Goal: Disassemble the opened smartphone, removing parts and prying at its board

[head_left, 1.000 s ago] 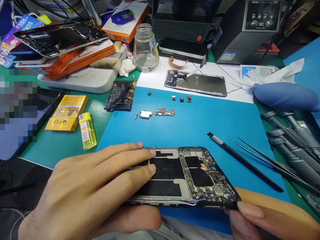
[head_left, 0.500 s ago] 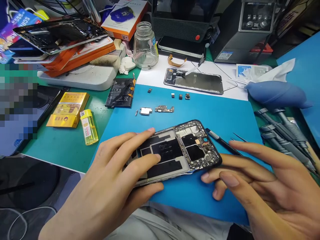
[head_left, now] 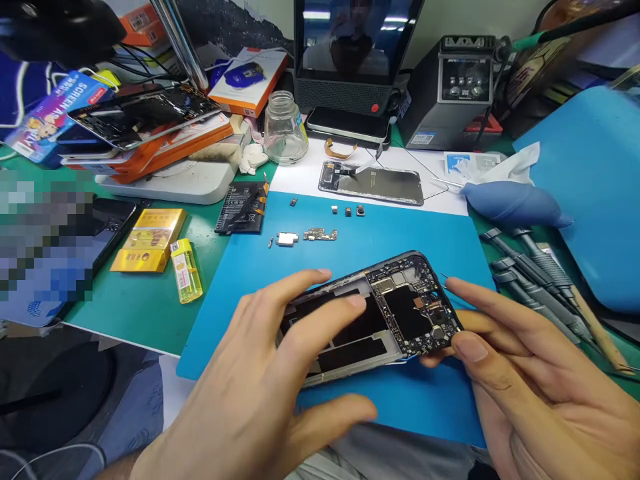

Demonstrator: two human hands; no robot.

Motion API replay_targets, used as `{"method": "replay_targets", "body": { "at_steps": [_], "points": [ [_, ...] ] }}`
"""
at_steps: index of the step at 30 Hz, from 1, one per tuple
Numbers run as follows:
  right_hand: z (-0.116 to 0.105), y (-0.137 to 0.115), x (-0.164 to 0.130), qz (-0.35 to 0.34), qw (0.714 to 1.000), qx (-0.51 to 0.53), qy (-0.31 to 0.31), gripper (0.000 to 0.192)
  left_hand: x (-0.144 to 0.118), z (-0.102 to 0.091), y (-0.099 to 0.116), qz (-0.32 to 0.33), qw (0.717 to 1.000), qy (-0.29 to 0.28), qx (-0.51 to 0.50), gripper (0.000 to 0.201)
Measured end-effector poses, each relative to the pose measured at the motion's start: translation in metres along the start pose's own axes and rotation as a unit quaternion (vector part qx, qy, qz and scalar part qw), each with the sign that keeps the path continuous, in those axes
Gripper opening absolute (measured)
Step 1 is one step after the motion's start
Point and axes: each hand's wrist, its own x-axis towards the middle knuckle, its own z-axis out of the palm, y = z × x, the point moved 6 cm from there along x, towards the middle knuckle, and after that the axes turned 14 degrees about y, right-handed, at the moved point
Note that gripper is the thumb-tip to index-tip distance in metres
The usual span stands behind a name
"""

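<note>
An opened phone frame (head_left: pixel 345 320), its circuit board (head_left: pixel 400 297) exposed at the right end, is held tilted over the blue mat. My right hand (head_left: pixel 530 373) pinches its right corner, thumb on the near side and fingers behind. Over the left part spreads my left hand (head_left: pixel 270 373), its index finger above the frame and its thumb apart from the near edge. Whether the left fingertips touch the frame I cannot tell. Behind it on the mat lie a small connector board (head_left: pixel 320 235), a silver metal part (head_left: pixel 287 239) and several tiny camera modules (head_left: pixel 360 211).
A battery (head_left: pixel 242 208) lies at the blue mat's (head_left: pixel 425 240) left edge, near a yellow lighter (head_left: pixel 186 272) and yellow box (head_left: pixel 149 241). Behind are a detached screen (head_left: pixel 390 185) and glass jar (head_left: pixel 285 130). A blue air blower (head_left: pixel 510 203) and several screwdrivers (head_left: pixel 540 287) are at right.
My right hand has closed on the phone frame's corner, where its thumb was apart before. My left thumb has moved away from the near edge. The camera view has shifted, showing more of the back.
</note>
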Motion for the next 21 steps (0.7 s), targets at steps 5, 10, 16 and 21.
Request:
{"method": "replay_targets", "body": {
  "at_steps": [5,10,16,21],
  "points": [
    [-0.005,0.008,-0.001,-0.014,1.000,-0.011,0.013,0.047,0.027,0.006,-0.009,-0.105,0.991,-0.029,-0.082,0.056],
    [-0.006,0.014,0.000,-0.025,0.999,0.010,0.032,0.052,0.045,0.016,-0.017,-0.229,0.924,-0.126,-0.280,0.031],
    [-0.012,0.010,-0.001,-0.018,0.998,0.040,0.034,0.045,0.045,0.023,-0.025,-0.338,0.801,-0.262,-0.418,0.037],
    [-0.016,0.016,0.000,-0.039,0.996,0.060,0.051,0.041,0.047,0.029,-0.020,-0.367,0.714,-0.307,-0.511,0.037]
  ]
}}
